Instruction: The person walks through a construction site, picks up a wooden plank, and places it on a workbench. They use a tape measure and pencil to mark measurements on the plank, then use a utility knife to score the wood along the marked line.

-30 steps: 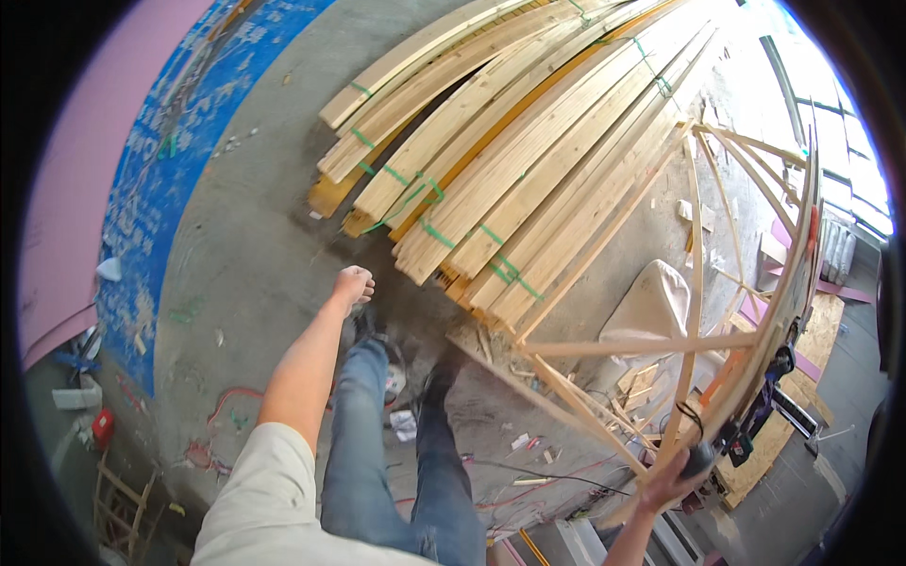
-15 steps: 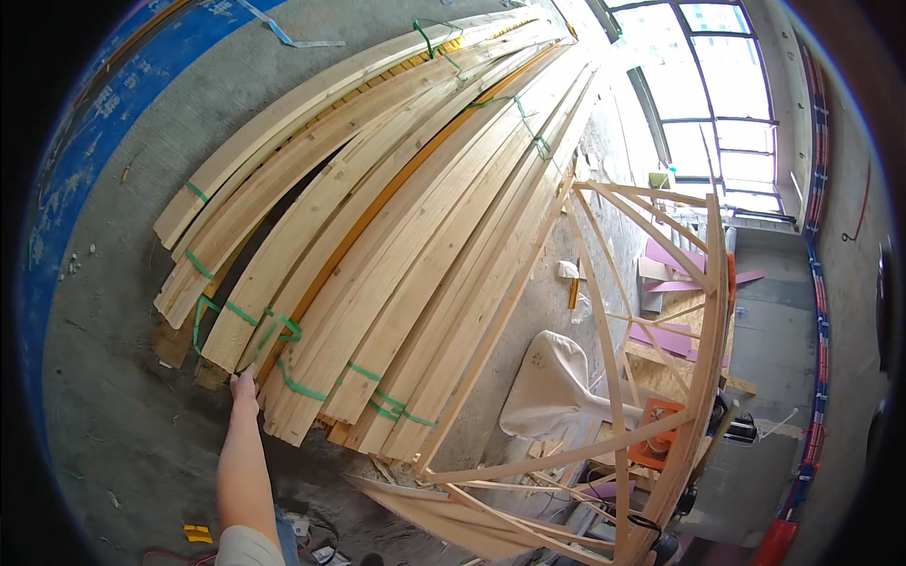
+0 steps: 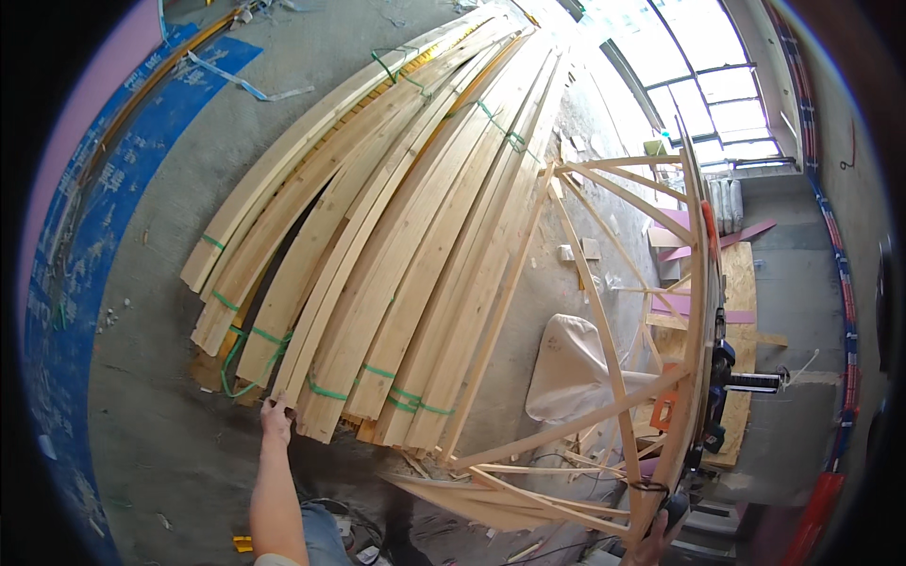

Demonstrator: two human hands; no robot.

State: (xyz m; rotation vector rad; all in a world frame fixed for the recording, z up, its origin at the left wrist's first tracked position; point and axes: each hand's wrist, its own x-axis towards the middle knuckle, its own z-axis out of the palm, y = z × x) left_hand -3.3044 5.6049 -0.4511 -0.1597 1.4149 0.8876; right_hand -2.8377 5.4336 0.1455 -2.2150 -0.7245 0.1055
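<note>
My left hand (image 3: 276,416) is closed on the near end of a long pale board (image 3: 326,316), its fingers at the end edge. This board lies on top of a wide spread of timber boards (image 3: 429,292), several of them bundled with green straps (image 3: 327,391). At the lower right, my right hand (image 3: 649,545) shows only in part, wrapped against the bottom of a light wooden frame (image 3: 696,311). Thin diagonal braces (image 3: 595,302) run from this frame to the right side of the timber stack.
Blue sheeting (image 3: 142,160) lies along the left. A pale cloth-like cover (image 3: 571,373) sits on the concrete floor behind the braces. Beyond the frame are pink board pieces (image 3: 672,304), a wood-chip panel (image 3: 736,349) and an orange object (image 3: 663,410). Windows (image 3: 698,94) stand at the far right.
The board in my left hand has come up and now lies over the orange strip between the boards. My view has turned slightly, and more of my right hand shows.
</note>
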